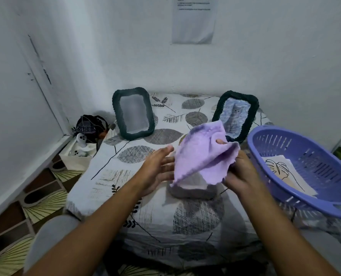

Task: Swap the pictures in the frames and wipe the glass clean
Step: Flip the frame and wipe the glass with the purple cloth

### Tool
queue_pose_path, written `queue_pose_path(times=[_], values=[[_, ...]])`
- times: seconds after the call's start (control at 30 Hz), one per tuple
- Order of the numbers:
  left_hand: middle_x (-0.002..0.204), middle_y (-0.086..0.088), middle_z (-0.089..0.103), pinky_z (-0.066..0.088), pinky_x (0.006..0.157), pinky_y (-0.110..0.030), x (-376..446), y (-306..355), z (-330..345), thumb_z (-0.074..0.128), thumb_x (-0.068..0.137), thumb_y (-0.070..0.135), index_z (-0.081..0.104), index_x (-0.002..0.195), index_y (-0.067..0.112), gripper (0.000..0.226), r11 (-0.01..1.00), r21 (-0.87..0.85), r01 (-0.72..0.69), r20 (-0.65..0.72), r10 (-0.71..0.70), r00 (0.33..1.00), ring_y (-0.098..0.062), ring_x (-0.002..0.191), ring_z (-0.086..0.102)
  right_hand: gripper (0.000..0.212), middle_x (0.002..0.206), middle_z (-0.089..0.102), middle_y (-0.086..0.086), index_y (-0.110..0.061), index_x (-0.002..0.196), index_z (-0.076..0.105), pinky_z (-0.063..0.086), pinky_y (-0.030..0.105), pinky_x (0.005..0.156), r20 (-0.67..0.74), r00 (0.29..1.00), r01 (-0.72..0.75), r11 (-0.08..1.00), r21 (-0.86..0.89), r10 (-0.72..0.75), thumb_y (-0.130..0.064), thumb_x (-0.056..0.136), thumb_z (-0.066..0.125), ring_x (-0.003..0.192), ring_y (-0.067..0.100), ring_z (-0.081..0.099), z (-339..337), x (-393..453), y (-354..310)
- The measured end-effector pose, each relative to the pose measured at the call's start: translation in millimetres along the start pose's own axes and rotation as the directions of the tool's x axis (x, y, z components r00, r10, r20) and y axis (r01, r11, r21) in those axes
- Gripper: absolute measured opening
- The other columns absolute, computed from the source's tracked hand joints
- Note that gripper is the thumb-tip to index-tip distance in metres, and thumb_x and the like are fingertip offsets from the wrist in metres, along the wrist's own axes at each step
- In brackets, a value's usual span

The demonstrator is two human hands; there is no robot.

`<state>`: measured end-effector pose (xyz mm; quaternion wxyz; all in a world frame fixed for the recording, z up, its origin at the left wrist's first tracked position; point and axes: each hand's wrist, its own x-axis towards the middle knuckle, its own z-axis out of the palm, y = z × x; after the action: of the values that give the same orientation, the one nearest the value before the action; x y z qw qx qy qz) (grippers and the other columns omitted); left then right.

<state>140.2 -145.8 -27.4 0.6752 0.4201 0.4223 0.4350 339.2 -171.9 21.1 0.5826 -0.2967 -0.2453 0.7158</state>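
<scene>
Two dark woven picture frames stand at the back of the patterned table. The left frame (133,113) shows a pale blank panel; the right frame (235,114) holds a bluish picture and is partly hidden by a lilac cloth (203,154). My right hand (240,172) grips the cloth's lower right edge and holds it up above the table, a fingertip poking through its fold. Fingers straight, my left hand (157,168) touches the cloth's left edge. A leaf drawing (281,168) lies in the purple basket (324,200).
The purple basket sits at the table's right edge, close to my right wrist. A white box (76,158) with a controller and a dark bag (91,126) stands on the floor to the left. White walls close in behind and left.
</scene>
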Motion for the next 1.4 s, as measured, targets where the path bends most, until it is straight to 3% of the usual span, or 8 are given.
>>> queue_pose_path(times=[0.17,0.43,0.6,0.83,0.97,1.2,1.3,1.4], values=[[0.104,-0.02,0.068,0.059,0.07,-0.042,-12.2,18.3,-27.3,0.082,0.061,0.027,0.057,0.111,-0.004,0.063,0.937,-0.343,0.06,0.006,-0.061,0.998,-0.03,0.085,0.069,0.041,0.103,0.068,0.017,-0.003,0.113,0.059,0.056,0.037,0.081,0.064,0.994,-0.09,0.996,-0.022,0.091,-0.02,0.076,0.069,0.093,0.027,0.066,26.8,30.0,40.1],[0.12,-0.024,0.062,0.059,0.063,-0.037,-16.9,50.8,-112.1,0.073,0.063,-0.004,0.049,0.129,-0.001,0.071,0.994,-0.1,-0.054,-0.315,0.02,0.949,-0.031,0.088,0.067,0.045,0.105,0.07,0.022,-0.001,0.113,0.062,0.051,0.054,0.092,-0.11,0.976,-0.213,0.745,-0.632,0.187,-0.029,0.08,0.076,0.099,0.04,0.067,58.5,72.6,79.2],[0.123,-0.023,0.06,0.059,0.061,-0.035,-12.9,61.4,-144.1,0.067,0.08,-0.006,0.053,0.122,0.002,0.044,0.999,0.033,-0.033,-0.394,0.043,0.918,-0.029,0.089,0.064,0.024,0.094,0.071,0.019,-0.002,0.097,0.063,0.057,0.043,0.074,-0.103,0.968,-0.24,0.713,-0.659,0.23,0.01,0.077,0.068,0.079,0.032,0.067,75.9,86.8,112.6],[0.123,-0.025,0.058,0.052,0.072,-0.041,-8.6,56.6,-171.4,0.064,0.084,-0.006,0.06,0.099,0.011,0.023,0.993,0.114,0.027,-0.485,0.032,0.874,-0.035,0.095,0.059,0.022,0.098,0.069,0.027,-0.005,0.08,0.059,0.055,0.052,0.078,-0.156,0.972,-0.234,0.693,-0.682,0.175,0.009,0.071,0.073,0.081,0.033,0.067,77.8,101.5,151.3],[0.12,-0.026,0.056,0.054,0.066,-0.039,-11.1,38.7,-177.9,0.065,0.084,-0.005,0.059,0.1,0.011,0.023,0.961,0.254,0.113,-0.5,0.03,0.865,-0.035,0.092,0.059,0.03,0.068,0.066,0.018,-0.01,0.07,0.052,0.053,0.036,0.045,-0.169,0.978,-0.208,0.544,-0.813,0.121,0.002,0.068,0.08,0.048,0.022,0.063,70.3,100.2,159.1],[0.125,-0.012,0.055,0.047,0.075,-0.031,-9.1,31.5,-174.3,0.074,0.077,0.024,0.056,0.117,0.018,0.045,0.431,0.811,0.396,-0.519,0.218,0.826,-0.024,0.097,0.053,0.039,0.072,0.068,0.013,-0.004,0.081,0.062,0.059,0.044,0.064,-0.022,0.999,-0.025,0.082,-0.996,0.037,-0.032,0.064,0.083,0.062,0.028,0.067,57.1,95.4,156.7],[0.128,-0.008,0.059,0.045,0.078,-0.031,-8.9,40.1,-165.1,0.073,0.078,0.038,0.053,0.128,0.019,0.057,0.168,0.882,0.441,-0.472,0.319,0.822,-0.025,0.105,0.057,0.035,0.073,0.068,0.017,-0.003,0.081,0.063,0.055,0.042,0.067,-0.059,0.998,-0.059,0.212,-0.976,0.007,-0.032,0.074,0.08,0.062,0.024,0.062,56.6,86.7,138.6],[0.118,-0.008,0.063,0.049,0.082,-0.035,-1.3,47.1,-139.9,0.072,0.08,0.038,0.056,0.126,0.015,0.054,0.16,0.946,0.282,-0.324,0.463,0.825,-0.025,0.102,0.059,0.026,0.073,0.063,0.016,0.0,0.09,0.063,0.05,0.035,0.057,-0.172,0.985,-0.159,0.509,-0.846,0.022,-0.024,0.085,0.072,0.058,0.021,0.058,44.1,80.1,101.4]])
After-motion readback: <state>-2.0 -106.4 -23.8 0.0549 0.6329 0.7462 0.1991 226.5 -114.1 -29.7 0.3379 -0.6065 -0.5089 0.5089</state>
